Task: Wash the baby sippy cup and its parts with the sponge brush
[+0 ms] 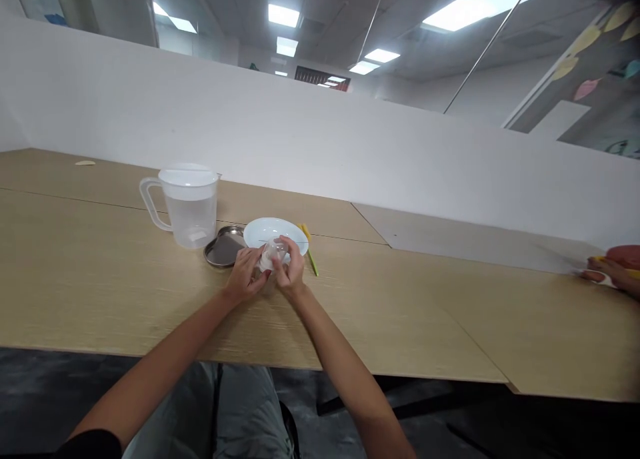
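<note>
Both hands meet over the wooden table [100, 292], closed around a small clear plastic cup [273, 251]. My left hand [245, 272] grips it from the left and below. My right hand [290, 267] wraps its fingers over the top and right side. Just behind the cup lies a white plate [265, 231]. A small round metal dish [224, 249] sits to the plate's left.
A clear plastic jug with a white lid [187, 202] stands left of the metal dish. A yellow-green stick-like object [311, 253] lies right of the plate. A white partition wall [310, 139] runs along the table's back. Another person's hand [610, 271] rests at the far right.
</note>
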### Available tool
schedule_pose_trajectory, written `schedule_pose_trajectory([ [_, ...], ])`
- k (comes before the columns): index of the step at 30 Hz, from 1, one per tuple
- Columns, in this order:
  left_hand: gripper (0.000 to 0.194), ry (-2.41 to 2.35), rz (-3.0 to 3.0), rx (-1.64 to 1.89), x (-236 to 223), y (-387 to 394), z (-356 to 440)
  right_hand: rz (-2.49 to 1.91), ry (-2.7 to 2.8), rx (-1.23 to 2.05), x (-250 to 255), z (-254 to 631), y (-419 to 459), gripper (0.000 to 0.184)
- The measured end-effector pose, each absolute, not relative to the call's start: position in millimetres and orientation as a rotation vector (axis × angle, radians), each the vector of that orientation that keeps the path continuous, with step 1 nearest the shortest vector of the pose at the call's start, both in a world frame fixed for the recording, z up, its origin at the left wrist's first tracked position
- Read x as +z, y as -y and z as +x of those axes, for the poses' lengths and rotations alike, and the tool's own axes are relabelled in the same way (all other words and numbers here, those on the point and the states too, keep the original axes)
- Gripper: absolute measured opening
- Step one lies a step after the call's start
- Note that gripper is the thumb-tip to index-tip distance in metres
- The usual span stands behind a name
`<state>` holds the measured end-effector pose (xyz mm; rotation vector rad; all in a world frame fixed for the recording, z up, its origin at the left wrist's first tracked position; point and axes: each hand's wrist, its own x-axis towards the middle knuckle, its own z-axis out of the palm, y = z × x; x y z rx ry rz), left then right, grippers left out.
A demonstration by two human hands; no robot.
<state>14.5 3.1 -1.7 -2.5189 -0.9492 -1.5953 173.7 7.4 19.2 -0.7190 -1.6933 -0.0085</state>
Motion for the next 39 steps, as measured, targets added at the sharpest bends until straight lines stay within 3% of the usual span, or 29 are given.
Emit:
schedule_pose_trajectory([
  [13, 0.043, 0.975, -2.533, -1.61, 2, -1, 15, -0.892, 1.041, 0.197, 35, 180, -34, 0.064],
  [19, 0.044, 0.995, -2.529, -1.58, 3, -2, 13, -1.136, 1.309, 0.371, 32, 205, -50, 0.056],
  [26, 0.046, 1.026, -2.533, -1.538, 6, -1, 11, -1.136, 1.594, 0.22, 28, 206, -47, 0.045],
  [31, 0.045, 1.016, -2.532, -1.541, 7, -1, 11, -1.207, 1.586, 0.213, 21, 207, -53, 0.055],
  [36, 0.044, 1.003, -2.53, -1.561, 7, -1, 11, -1.313, 1.751, 0.19, 19, 209, -54, 0.025],
  [39, 0.044, 1.005, -2.525, -1.574, 5, -1, 11, -1.368, 1.852, 0.164, 20, 209, -50, 0.019],
])
